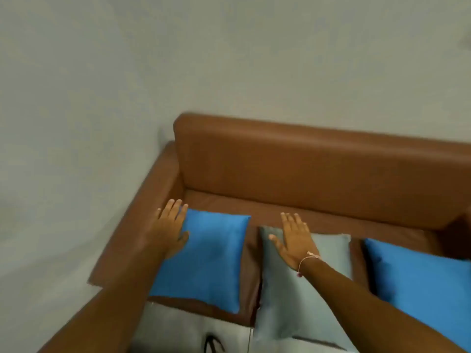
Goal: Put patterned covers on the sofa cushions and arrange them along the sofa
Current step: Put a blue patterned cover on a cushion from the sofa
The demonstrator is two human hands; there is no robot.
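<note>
A brown leather sofa [293, 159] runs along the wall. Three plain cushions lie flat on its seat. A blue cushion [214, 258] is at the left end, a pale grey cushion [328, 250] lies in the middle, and a second blue cushion [423, 276] is at the right. My left hand [169, 225] rests open against the left edge of the left blue cushion, beside the armrest. My right hand [295, 238] lies flat and open on top of the grey cushion. No patterned cover is in view.
The sofa's left armrest [142, 215] stands close to a pale wall [102, 98]. A light floor [178, 329] shows below the seat edge, with a dark strap-like object [212, 343] lying on it.
</note>
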